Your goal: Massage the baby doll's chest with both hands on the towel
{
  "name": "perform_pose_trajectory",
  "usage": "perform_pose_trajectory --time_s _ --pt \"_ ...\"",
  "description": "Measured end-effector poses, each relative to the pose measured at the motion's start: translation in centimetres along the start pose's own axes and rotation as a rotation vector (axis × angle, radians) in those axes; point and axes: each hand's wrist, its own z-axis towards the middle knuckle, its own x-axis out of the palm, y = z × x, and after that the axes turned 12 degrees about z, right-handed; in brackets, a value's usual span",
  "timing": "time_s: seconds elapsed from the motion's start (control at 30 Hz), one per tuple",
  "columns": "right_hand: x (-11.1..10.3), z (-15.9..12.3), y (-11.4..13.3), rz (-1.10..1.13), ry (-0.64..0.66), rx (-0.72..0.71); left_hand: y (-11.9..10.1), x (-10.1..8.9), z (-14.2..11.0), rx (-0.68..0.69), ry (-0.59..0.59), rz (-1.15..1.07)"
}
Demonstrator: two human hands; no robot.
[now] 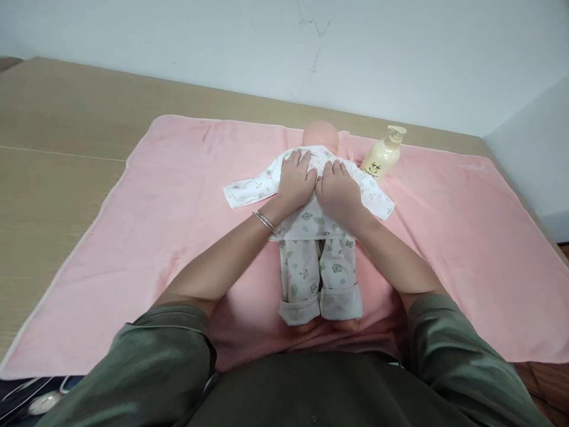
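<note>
A baby doll [320, 135] lies on a pink blanket [191, 172], its smooth bald head pointing away from me. It wears a white printed top [311, 220] with the sleeves stretched out to both sides, and matching trousers [338, 267] with turned-up cuffs. My left hand [297, 179] rests flat on the left upper part of the top, fingers pointing toward the head. Beside it, my right hand [340, 188] lies on the right upper part, fingers extended. The two hands nearly meet at the middle and cover much of the doll's upper body. Neither holds anything.
A pale yellow pump bottle [382, 155] leans or lies on the blanket, right of the doll's head, near the right sleeve. The wooden table [66, 118] shows at left and along the back, against a white wall [222, 41]. White and dark items lie below the table's left front edge.
</note>
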Motion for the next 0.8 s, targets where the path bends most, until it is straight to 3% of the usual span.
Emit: perform_pose_trajectory --time_s 0.1,0.23,0.47,0.57,0.8 --pt "-0.5 1.6 -1.5 0.044 0.050 0.012 -1.1 0.4 -1.5 0.046 -0.044 0.006" --pt "-0.4 2.7 -2.7 0.086 0.015 0.039 -2.6 0.2 -2.8 0.078 -0.064 0.049" --pt "-0.5 -0.2 0.0 0.005 0.055 -0.062 0.2 -0.3 0.4 0.041 0.007 -0.010" --pt "-0.6 0.0 -0.3 0.043 0.041 -0.092 0.3 0.0 0.2 0.022 -0.001 0.018" --pt "-0.6 2.8 -3.0 0.117 0.021 0.083 -2.6 -0.9 -2.2 0.048 -0.065 0.079"
